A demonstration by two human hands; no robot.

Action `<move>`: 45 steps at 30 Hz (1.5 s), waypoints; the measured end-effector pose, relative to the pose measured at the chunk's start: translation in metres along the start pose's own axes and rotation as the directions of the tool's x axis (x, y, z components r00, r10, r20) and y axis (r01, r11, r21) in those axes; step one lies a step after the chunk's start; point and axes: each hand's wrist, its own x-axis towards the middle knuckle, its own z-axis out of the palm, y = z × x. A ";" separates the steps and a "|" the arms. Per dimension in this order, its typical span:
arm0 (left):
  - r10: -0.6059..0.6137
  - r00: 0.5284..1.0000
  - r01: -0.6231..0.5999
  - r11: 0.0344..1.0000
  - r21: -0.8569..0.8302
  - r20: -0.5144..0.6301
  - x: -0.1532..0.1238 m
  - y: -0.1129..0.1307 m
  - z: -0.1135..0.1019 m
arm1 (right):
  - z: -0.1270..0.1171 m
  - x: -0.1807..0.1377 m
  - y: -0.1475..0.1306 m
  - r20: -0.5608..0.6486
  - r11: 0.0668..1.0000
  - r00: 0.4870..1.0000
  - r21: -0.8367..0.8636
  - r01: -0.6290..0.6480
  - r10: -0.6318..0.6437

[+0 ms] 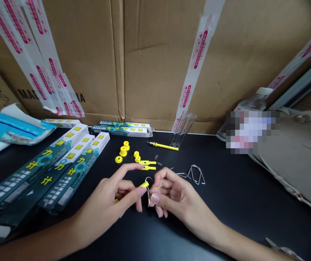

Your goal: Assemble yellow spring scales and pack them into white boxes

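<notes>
My left hand [122,192] pinches a small yellow plastic part [144,184] between thumb and fingers, its index finger stretched out above. Close beside it, my right hand [171,194] grips a bent metal wire hook [149,197], whose upper loop meets the yellow part's end. Just beyond the fingers lie yellow slotted rods [148,162] and two small springs [156,157]. More bent wire hooks [196,174] rest right of my right hand. Several yellow caps and rings [123,150] sit farther back, near a yellow rod with a metal tip [163,146].
Long green-and-white boxes [73,170] lie at the left, with more boxes [122,128] along the back. Clear tubes [184,129] stand before a cardboard wall [155,61]. A plastic bottle [253,99] and a grey bag [297,156] occupy the right; a blue packet [16,125] is far left.
</notes>
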 end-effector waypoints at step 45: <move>-0.070 0.980 0.083 0.994 -0.068 0.184 0.000 0.000 -0.002 | -0.009 -0.011 -0.001 0.462 -0.075 0.608 -0.831 0.551 -0.645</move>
